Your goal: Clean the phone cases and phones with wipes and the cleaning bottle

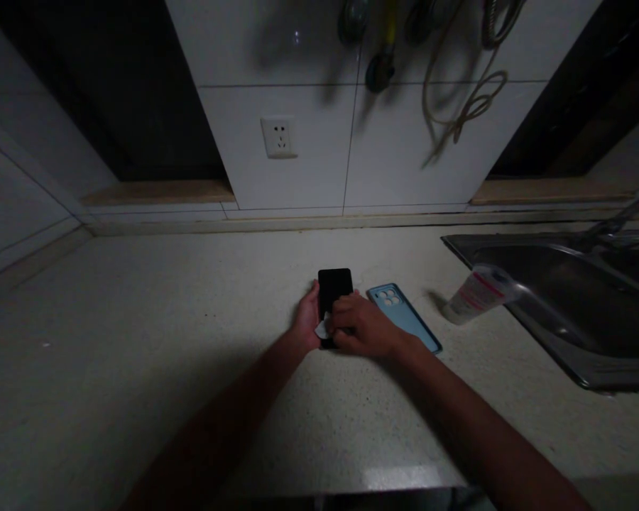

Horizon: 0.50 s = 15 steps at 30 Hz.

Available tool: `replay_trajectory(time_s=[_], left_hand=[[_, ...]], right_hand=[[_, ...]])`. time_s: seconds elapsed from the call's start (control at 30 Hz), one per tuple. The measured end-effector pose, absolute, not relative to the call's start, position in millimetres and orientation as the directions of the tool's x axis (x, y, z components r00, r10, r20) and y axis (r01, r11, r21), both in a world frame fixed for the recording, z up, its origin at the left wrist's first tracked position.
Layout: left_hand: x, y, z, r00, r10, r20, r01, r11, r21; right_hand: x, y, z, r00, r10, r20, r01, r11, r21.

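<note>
A black smartphone (334, 285) is held upright-lengthwise over the counter, its dark screen facing me. My left hand (307, 317) wraps round it from the left side and beneath, with fingertips showing at the right edge. Over the lower part of the screen, my right hand (363, 326) is closed on a small white wipe (324, 328) that touches the glass. The wipe is partly hidden by the fingers. Just right of the phone lies a blue phone case (410, 318) with a camera cutout, partly under my right forearm.
A clear plastic cup (475, 294) with red print stands near the steel sink (559, 355) on the right. The pale speckled counter (165, 305) runs to a tiled wall with a power socket (279, 138), pipe valves (379, 71) and a looped cable (466, 113).
</note>
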<state>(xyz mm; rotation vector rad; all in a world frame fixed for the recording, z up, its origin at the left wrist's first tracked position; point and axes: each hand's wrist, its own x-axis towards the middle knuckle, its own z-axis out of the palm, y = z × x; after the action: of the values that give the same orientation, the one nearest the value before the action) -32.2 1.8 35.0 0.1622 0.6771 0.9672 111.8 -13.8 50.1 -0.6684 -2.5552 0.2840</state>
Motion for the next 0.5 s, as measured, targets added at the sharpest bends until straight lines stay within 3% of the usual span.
replay_trajectory(time_s=[0.1, 0.27, 0.5], left_hand=[[-32, 2, 36, 0.36, 0.809, -0.464, -0.711, 0.56, 0.425], [-32, 1, 40, 0.423, 0.794, -0.436, -0.695, 0.593, 0.407], [-39, 0, 40, 0.499, 0.785, -0.367, -0.668, 0.618, 0.415]], right_hand=[[115, -10, 43, -0.719, 0.511, 0.471, 0.423, 0.859, -0.287], [126, 1, 33, -0.532, 0.597, 0.6, 0.587, 0.771, -0.247], [135, 6, 33, -0.342, 0.716, 0.608, 0.719, 0.616, -0.322]])
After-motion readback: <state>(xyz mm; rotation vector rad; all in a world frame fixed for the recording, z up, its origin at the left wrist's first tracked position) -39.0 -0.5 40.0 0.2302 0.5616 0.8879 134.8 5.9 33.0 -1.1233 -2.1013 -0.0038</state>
